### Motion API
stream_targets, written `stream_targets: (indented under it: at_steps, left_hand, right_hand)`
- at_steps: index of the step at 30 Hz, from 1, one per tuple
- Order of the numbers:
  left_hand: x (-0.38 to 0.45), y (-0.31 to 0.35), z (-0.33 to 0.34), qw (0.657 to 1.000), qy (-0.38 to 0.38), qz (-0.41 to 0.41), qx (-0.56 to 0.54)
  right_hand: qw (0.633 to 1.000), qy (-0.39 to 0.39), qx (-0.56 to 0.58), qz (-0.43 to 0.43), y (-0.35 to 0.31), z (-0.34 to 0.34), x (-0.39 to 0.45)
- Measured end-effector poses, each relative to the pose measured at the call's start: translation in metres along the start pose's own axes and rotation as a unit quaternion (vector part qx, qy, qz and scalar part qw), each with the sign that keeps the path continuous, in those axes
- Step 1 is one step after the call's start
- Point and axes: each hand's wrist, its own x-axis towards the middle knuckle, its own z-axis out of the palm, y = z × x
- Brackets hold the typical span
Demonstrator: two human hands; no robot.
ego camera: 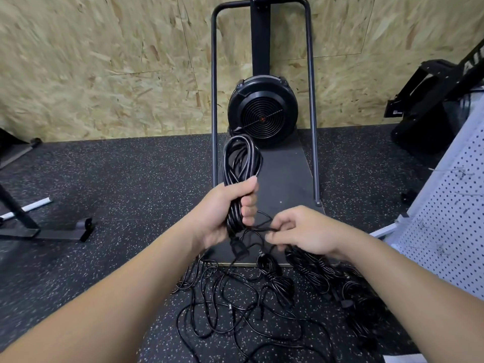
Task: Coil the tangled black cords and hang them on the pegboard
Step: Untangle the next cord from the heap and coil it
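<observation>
Single head-worn view, angled forward and down from above the fan machine. Wide-angle bending is seen at the edges. Floor before the machine is framed close; chipboard wall behind it, pegboard to its right.

Loose cords on floor, pegboard right

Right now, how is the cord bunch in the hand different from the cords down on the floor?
The coiled bundle is wound into neat long loops; the loose cords sprawl in a tangle. The bundle is held up in the left hand, while the loose cords lie on the speckled floor. The bundle stands upright; the loose ones spread flat. Both are black, and a thin strand at the right hand leads toward the bundle.
</observation>
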Motion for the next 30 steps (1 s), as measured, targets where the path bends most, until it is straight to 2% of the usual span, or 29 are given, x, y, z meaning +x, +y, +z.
stream_targets:
  at_steps: [4,9,12,13,15,20,23,26,28,30]
  left_hand:
    - [0.005,-0.007,-0.009,0.988,0.065,-0.017,0.135]
    - [0.008,-0.004,-0.020,0.946,0.170,0.010,0.276]
    - [0.010,0.001,-0.029,0.911,0.217,0.036,0.350]
    - [0.010,0.003,-0.032,0.896,0.226,0.041,0.380]
    - [0.009,0.005,-0.035,0.889,0.234,0.050,0.391]
    - [-0.004,-0.001,-0.019,0.908,0.185,0.022,0.375]
    - [-0.009,-0.014,-0.001,0.919,0.163,-0.017,0.359]
    - [-0.009,-0.029,0.016,0.917,0.103,-0.044,0.384]
    - [-0.008,-0.037,0.021,0.907,0.063,-0.052,0.412]
    - [-0.005,-0.044,0.020,0.902,0.058,-0.055,0.424]
  right_hand:
    - [0.994,0.085,-0.039,-0.062,-0.005,-0.015,-0.010]
    - [0.990,0.022,-0.036,-0.137,-0.027,-0.012,-0.032]
    - [0.991,-0.061,-0.041,-0.113,-0.036,-0.011,-0.043]
    - [0.990,-0.059,-0.074,-0.105,-0.037,-0.013,-0.044]
    - [0.984,0.003,-0.137,-0.111,-0.036,-0.020,-0.043]
    - [0.982,0.092,-0.081,-0.145,-0.032,-0.025,-0.039]
    - [0.965,0.203,-0.091,-0.139,-0.025,-0.019,-0.029]
    - [0.936,0.304,-0.132,-0.115,-0.021,-0.017,-0.021]
    - [0.930,0.321,-0.134,-0.117,-0.021,-0.015,-0.019]
    - [0.930,0.320,-0.123,-0.130,-0.022,-0.010,-0.018]
